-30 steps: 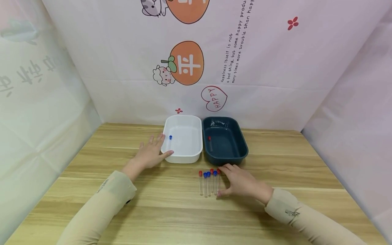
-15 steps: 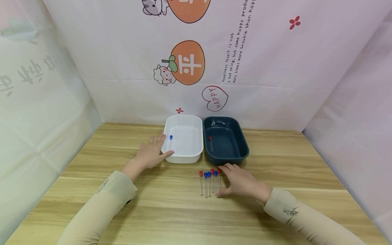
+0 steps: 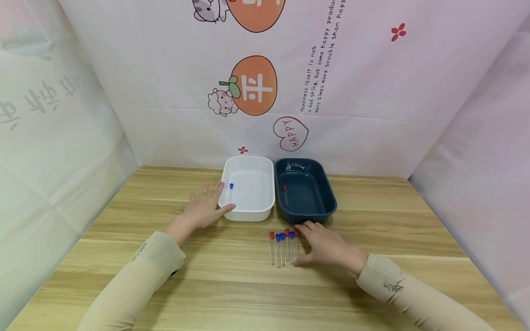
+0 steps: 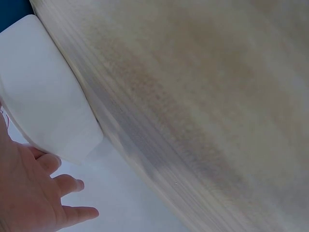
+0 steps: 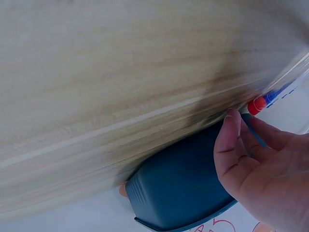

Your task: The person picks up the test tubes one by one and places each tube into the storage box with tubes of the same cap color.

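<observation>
My left hand rests against the left side of the white bin, fingers spread and thumb along its near rim. In the left wrist view the fingers are apart. A blue-capped test tube lies inside this bin. Several capped test tubes, some red and some blue, lie side by side on the table. At the row's right end, my right hand spans a red-capped tube, fingertips near its cap and thumb near its bottom. The right wrist view shows its red cap by the fingertips; firm contact is unclear.
A dark blue bin stands right of the white one, with a red-capped test tube inside. Both bins stand at the back of the wooden table, before a printed cloth. Cloth also hangs at both sides.
</observation>
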Demonstrator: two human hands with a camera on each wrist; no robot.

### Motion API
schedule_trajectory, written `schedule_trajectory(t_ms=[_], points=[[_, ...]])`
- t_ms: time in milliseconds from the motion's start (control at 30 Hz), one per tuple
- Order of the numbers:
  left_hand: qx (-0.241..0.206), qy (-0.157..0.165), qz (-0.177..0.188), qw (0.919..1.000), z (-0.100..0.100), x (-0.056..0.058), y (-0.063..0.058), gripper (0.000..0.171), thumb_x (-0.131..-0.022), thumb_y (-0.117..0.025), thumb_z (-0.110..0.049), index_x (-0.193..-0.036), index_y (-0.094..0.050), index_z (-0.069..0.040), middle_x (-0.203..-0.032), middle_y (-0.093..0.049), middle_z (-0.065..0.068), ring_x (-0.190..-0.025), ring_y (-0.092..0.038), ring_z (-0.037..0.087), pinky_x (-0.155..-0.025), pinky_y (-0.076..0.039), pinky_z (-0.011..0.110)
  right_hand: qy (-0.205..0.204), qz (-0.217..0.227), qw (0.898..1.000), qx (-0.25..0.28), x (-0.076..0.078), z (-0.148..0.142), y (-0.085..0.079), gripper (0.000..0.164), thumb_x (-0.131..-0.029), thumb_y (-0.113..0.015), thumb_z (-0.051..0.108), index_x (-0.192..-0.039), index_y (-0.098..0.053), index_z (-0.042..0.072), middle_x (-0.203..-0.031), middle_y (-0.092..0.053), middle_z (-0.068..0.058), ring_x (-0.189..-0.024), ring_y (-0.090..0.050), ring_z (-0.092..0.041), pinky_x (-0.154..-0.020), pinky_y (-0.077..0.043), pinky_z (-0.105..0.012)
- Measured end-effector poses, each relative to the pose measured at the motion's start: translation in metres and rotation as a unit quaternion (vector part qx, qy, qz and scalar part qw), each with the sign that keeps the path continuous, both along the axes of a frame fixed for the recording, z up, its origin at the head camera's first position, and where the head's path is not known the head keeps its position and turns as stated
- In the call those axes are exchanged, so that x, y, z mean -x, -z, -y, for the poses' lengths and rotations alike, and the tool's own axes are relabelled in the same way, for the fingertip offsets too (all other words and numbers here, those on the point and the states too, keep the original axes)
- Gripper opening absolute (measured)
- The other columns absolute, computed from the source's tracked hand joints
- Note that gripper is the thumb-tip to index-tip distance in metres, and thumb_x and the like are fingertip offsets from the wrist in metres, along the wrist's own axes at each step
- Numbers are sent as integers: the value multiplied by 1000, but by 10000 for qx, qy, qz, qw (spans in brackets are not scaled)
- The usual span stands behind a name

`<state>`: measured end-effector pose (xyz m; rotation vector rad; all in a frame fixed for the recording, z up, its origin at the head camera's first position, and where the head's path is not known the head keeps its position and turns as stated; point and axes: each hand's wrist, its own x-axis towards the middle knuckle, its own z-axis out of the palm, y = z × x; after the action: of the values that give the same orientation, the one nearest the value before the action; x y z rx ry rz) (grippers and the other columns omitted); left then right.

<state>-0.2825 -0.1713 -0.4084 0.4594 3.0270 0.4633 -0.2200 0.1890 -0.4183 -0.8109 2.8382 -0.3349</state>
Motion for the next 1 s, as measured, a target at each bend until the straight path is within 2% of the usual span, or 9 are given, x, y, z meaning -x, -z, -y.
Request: schedule_trajectory(t_ms=[533,700,1000], points=[[-26,5,14,10000,-1,-1,-2,93,-102,-45,-65,-164,-15,-3,-170,-12,15,-152,-9,48,-113,-6,76,-73,-109,9999,79,-3,-3,-1,95,-74,-86,60,-140,-55,-2,-135,-58,-17,-123,-55,-34,-102,-49,-53],[-56,-4,44,10000,-1,-1,-2,92,-102,-47,-62,-164,-14,-2,-170,-11,14,-152,-9,48,-114,-6,76,-69,-100,9999,64,-3,-5,-7,96,-74,-87,60,-140,-55,-2,-135,-58,-17,-122,-55,-34,-103,-49,-52],[-31,15,117,9999,1,1,0,98,-100,-40,-72,-164,-12,-4,-170,-11,13,-152,-9,48,-114,-7,76,-54,-98,9999,4,-10,-7,-22,95,-75,-87,57,-142,-53,-1,-139,-57,-18,-126,-55,-35,-101,-50,-53]])
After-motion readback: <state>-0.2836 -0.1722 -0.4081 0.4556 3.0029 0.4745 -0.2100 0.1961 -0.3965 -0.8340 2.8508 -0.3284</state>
